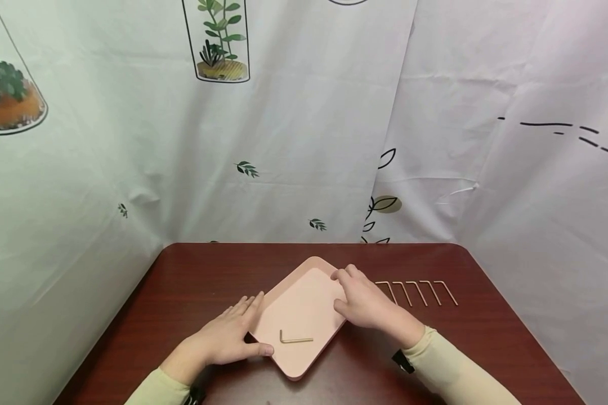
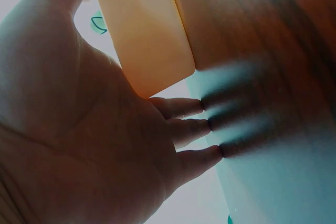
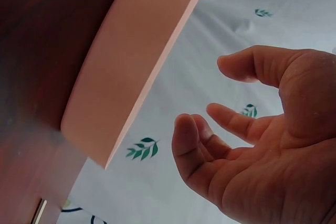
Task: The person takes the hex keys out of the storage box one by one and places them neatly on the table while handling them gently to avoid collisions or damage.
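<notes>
A shallow pink tray (image 1: pixel 304 298) sits at an angle on the table, with one brass-coloured hex key (image 1: pixel 296 340) lying inside near its front corner. My left hand (image 1: pixel 230 332) rests against the tray's left corner. Its fingers are straight along the outside and its thumb lies by the front rim. By the right side is my right hand (image 1: pixel 362 298), which holds nothing. In the right wrist view a gap shows between this right hand (image 3: pixel 262 129), fingers loosely bent, and the tray wall (image 3: pixel 126 61). Several more hex keys (image 1: pixel 418 292) lie in a row to its right.
The dark red-brown table (image 1: pixel 192 275) has rounded far corners. White printed curtains (image 1: pixel 304 124) hang behind it and on both sides. The row of hex keys is partly hidden behind the right hand.
</notes>
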A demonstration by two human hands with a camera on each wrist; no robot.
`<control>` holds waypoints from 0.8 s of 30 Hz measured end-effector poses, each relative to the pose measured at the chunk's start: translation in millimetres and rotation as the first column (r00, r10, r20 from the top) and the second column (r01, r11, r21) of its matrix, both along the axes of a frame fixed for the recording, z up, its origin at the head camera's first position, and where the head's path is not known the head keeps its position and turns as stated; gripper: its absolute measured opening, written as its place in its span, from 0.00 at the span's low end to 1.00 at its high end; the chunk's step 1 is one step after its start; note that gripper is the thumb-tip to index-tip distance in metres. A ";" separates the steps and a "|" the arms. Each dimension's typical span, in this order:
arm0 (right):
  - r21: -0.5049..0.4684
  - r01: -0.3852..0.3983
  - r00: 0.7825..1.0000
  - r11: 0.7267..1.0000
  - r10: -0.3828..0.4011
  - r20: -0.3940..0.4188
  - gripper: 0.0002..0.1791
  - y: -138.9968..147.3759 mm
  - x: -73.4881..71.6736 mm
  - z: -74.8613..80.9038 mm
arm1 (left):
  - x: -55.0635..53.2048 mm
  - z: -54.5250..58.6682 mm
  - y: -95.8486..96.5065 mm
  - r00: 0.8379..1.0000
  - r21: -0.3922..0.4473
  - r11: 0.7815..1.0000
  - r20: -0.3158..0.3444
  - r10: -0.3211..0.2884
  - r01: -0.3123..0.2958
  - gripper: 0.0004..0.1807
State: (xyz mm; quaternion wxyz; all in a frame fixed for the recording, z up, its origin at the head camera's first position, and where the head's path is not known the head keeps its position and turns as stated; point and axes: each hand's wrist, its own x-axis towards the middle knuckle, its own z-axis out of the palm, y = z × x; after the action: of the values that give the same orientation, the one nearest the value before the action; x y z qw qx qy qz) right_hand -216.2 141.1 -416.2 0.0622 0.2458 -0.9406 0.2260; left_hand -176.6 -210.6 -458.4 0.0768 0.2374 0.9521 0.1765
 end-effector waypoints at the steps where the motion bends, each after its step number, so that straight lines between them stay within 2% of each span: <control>1: -0.001 -0.006 1.000 1.000 0.006 0.002 0.25 -1.6 0.1 -0.5 | -0.2 -0.1 0.0 1.000 -0.002 1.000 -0.001 0.000 0.000 0.71; 9: 0.017 -0.055 0.998 0.998 0.056 -0.017 0.26 -14.9 2.7 -5.5 | -1.0 0.6 -0.5 1.000 -0.007 1.000 -0.006 -0.004 0.003 0.71; 17: 0.059 -0.085 0.988 0.995 0.092 -0.123 0.25 -27.1 5.7 -8.8 | -0.7 0.1 -1.0 1.000 -0.005 1.000 -0.007 -0.006 0.006 0.70; 20: 0.065 -0.105 0.986 0.992 0.113 -0.125 0.25 -31.2 7.4 -9.5 | 0.1 0.3 -1.0 1.000 0.001 1.000 -0.002 -0.002 0.002 0.70; 24: 0.045 -0.141 0.987 0.989 0.144 -0.077 0.27 -36.0 8.5 -12.2 | 0.3 -0.6 -0.9 1.000 0.003 1.000 0.000 0.003 -0.003 0.71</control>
State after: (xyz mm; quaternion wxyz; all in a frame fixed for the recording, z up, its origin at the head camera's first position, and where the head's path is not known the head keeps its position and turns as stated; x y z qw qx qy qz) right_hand -207.6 105.1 -428.4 0.0785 0.3225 -0.9216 0.2013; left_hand -176.2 -211.5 -459.1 0.0763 0.2361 0.9522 0.1781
